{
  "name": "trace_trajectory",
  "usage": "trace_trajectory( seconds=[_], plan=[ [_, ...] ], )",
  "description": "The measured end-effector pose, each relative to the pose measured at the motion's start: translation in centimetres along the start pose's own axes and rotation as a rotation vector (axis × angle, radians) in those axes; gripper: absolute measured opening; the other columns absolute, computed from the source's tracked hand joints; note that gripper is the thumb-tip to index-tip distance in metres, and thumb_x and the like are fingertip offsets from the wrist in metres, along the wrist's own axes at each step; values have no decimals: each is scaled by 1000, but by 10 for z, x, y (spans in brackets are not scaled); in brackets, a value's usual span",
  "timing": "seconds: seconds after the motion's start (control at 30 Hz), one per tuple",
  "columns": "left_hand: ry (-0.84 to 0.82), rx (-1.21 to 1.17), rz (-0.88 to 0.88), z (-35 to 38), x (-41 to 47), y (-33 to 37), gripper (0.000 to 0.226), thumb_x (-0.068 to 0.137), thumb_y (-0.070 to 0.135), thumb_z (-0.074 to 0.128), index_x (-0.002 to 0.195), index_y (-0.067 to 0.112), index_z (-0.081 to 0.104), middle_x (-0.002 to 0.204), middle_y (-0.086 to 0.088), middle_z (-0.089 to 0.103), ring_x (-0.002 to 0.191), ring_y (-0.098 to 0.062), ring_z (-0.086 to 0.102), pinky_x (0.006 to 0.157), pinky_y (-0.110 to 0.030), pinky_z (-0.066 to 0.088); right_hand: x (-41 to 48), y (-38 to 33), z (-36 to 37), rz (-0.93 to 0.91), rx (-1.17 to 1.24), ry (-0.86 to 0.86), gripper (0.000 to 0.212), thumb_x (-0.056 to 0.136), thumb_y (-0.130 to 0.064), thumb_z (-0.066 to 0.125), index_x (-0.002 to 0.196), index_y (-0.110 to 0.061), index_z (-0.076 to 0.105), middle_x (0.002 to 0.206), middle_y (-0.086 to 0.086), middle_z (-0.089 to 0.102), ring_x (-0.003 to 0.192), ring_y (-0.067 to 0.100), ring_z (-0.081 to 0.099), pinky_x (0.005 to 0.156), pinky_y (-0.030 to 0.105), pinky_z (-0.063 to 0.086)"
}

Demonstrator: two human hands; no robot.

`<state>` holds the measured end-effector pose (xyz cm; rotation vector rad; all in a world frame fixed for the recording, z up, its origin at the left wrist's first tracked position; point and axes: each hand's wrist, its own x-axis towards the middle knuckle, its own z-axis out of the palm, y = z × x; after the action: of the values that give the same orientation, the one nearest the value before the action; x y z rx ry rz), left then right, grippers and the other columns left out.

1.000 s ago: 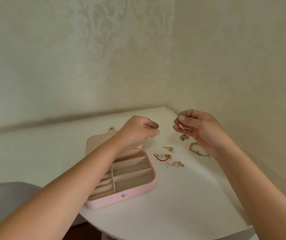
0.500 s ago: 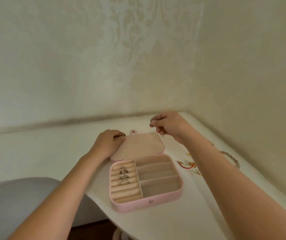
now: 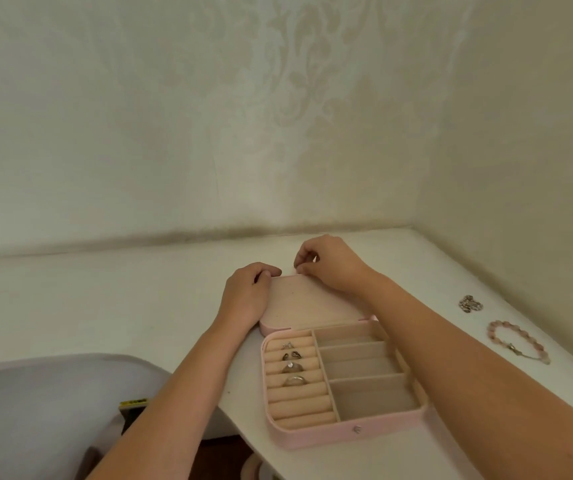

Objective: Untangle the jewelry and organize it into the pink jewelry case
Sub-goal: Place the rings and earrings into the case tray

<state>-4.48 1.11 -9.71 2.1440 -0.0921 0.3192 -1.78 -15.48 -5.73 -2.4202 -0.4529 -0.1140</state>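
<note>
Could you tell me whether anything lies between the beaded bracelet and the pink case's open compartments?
Yes: the right forearm stretches across the gap between the beaded bracelet and the pink case. The compartments themselves are uncovered, with the lid lying open behind them.

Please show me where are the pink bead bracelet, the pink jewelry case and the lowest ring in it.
pink bead bracelet (image 3: 492, 331): head view, beads on its left curve.
pink jewelry case (image 3: 319, 438): head view, its front wall.
lowest ring (image 3: 295, 380): head view, its band.
</note>
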Motion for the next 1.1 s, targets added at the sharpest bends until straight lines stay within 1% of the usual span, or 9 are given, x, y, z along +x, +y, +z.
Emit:
trace_trajectory(
  seconds=[0.2, 0.33, 0.43, 0.53, 0.63, 0.7, 0.77, 0.97, 1.1],
  plan=[
    [7, 1, -6, 0, 0, 0, 33, 96, 4, 39, 101, 13, 71, 111, 2, 68, 98, -7, 52, 78, -14, 32, -12, -1, 0, -90, -77, 15, 9, 85, -5, 62, 86, -10, 68, 86, -1, 66, 66, -6, 52, 61, 8, 36],
    [1, -20, -13, -2, -2, 1, 34, 98, 9, 37, 104, 11, 71, 113, 0, 68, 107, -13, 56, 82, -19, 35, -15, -9, 6, -221, -494, -30, 19, 90, 0, 45, 102, -7, 58, 106, 8, 61, 94, 26, 56, 75, 31, 42],
    [5, -63, -34, -4, -4, 4, 35, 101, 22, 37, 102, 13, 71, 103, 2, 68, 101, -14, 57, 82, -23, 37, -17, -14, 5, -268, -601, -12, 22, 90, 2, 42, 109, -6, 53, 111, 12, 57, 95, 30, 55, 76, 36, 42],
    [8, -117, -33, -8, -8, 8, 46, 99, 43, 42, 70, 9, 56, 70, 0, 51, 69, -17, 47, 64, -32, 33, -18, -16, 0, -271, -507, 152, 23, 88, 6, 44, 106, -5, 54, 108, 13, 59, 91, 32, 57, 74, 39, 44],
    [1, -340, -49, -11, -14, 15, 46, 92, 39, 58, 59, 10, 44, 56, 4, 44, 54, -11, 41, 53, -24, 29, -22, -25, -6, -304, -275, 350, 14, 88, 4, 50, 94, -6, 57, 94, 8, 61, 79, 23, 58, 69, 34, 47],
    [-22, -512, -78, -14, -17, 20, 42, 82, 38, 69, 62, 4, 55, 60, 1, 55, 57, -12, 50, 57, -24, 35, -30, -38, -13, -276, -71, 454, 9, 89, -1, 56, 91, -7, 62, 89, 2, 62, 71, 2, 54, 67, 13, 41],
    [-56, -670, -109, -17, -20, 23, 52, 70, 43, 71, 72, -7, 58, 70, -11, 56, 67, -19, 53, 64, -31, 35, -41, -52, -17, -208, 125, 512, 8, 88, -6, 61, 87, -13, 66, 87, -6, 61, 64, -4, 50, 64, 8, 37],
    [-101, -865, -147, -16, -33, 27, 34, 80, 34, 66, 84, 1, 70, 84, -18, 68, 78, -26, 64, 72, -35, 45, -67, -66, -3, -55, 401, 475, 16, 86, -15, 68, 75, -26, 65, 66, -13, 64, 62, 2, 55, 64, 17, 43],
    [-70, -887, -158, -16, -38, 31, 25, 92, 23, 60, 74, 10, 70, 72, -9, 69, 69, -24, 64, 65, -32, 46, -74, -66, 11, -7, 347, 552, 8, 88, -14, 66, 80, -18, 65, 81, -6, 65, 73, 5, 59, 69, 18, 45]
  ],
)
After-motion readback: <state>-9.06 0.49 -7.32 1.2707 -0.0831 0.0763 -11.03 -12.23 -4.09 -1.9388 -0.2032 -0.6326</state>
